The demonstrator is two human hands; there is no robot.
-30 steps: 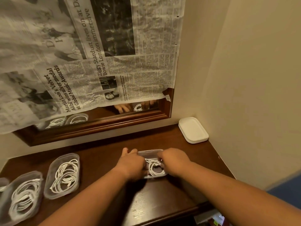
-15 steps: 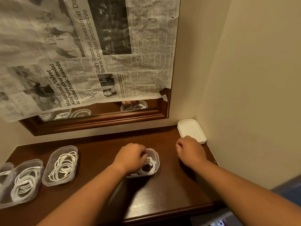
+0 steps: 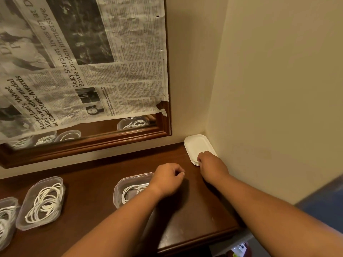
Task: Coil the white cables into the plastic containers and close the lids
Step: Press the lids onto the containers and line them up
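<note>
Now, step: lift only the top one off the lids [image 3: 194,145], keep it flat, set it on the middle container [image 3: 130,178], press all round.
Walls [image 3: 278,89]: cream, a corner right of that container.
Table [image 3: 185,210]: dark wood, under it.
Cables [image 3: 128,193]: coiled inside it.
Lids: white stack, far right of it.
Right hand [image 3: 211,162]: fingers curled on the lids' edge.
Left hand [image 3: 167,178]: curled over its corner, nothing seen inside.

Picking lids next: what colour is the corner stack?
White; the lid stack shows best in the head view.
</note>
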